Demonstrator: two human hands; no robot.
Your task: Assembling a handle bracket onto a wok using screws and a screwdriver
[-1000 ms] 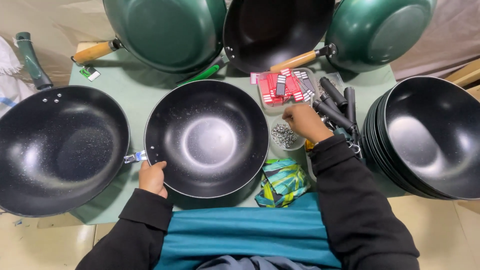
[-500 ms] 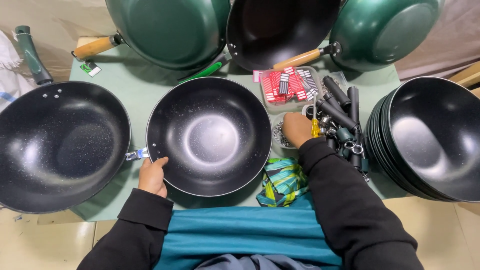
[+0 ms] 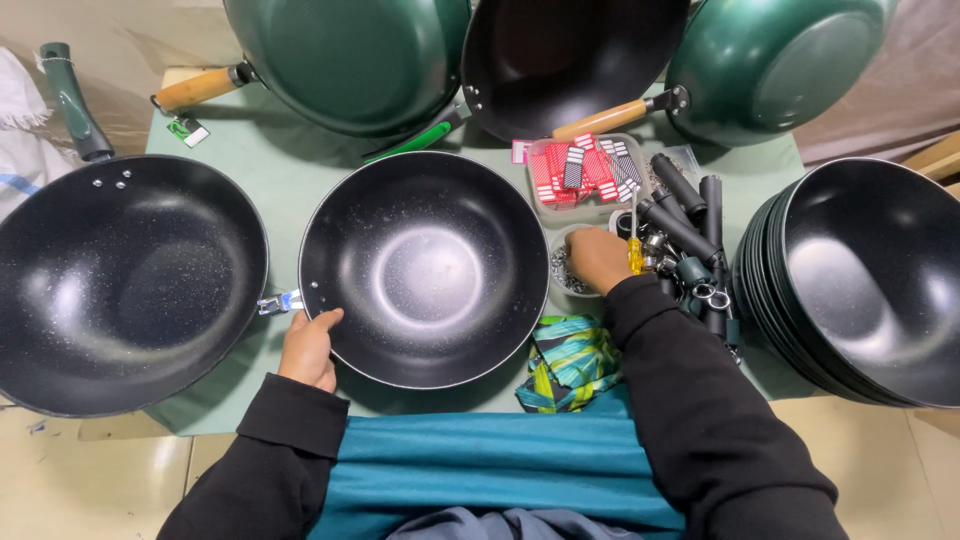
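Observation:
A black handle-less wok [image 3: 425, 270] lies on the green table cover [image 3: 280, 170] in front of me. My left hand [image 3: 310, 348] grips its near-left rim, beside the small metal handle bracket [image 3: 272, 303]. My right hand [image 3: 598, 258] is curled over a small bowl of screws [image 3: 562, 278] just right of the wok, fingertips down in it. What the fingers hold is hidden. A yellow-handled screwdriver [image 3: 634, 255] lies against that hand, next to a pile of black handles [image 3: 685, 225].
A clear tray of red tags [image 3: 580, 170] sits behind the bowl. A stack of black woks [image 3: 870, 280] is on the right, a green-handled wok [image 3: 120, 280] on the left. Three green woks [image 3: 350, 60] lean at the back. A patterned cloth [image 3: 570, 365] lies near me.
My right hand has drawn back from the tray of red tags towards me and settled over the bowl of screws. My left hand has stayed on the wok's rim.

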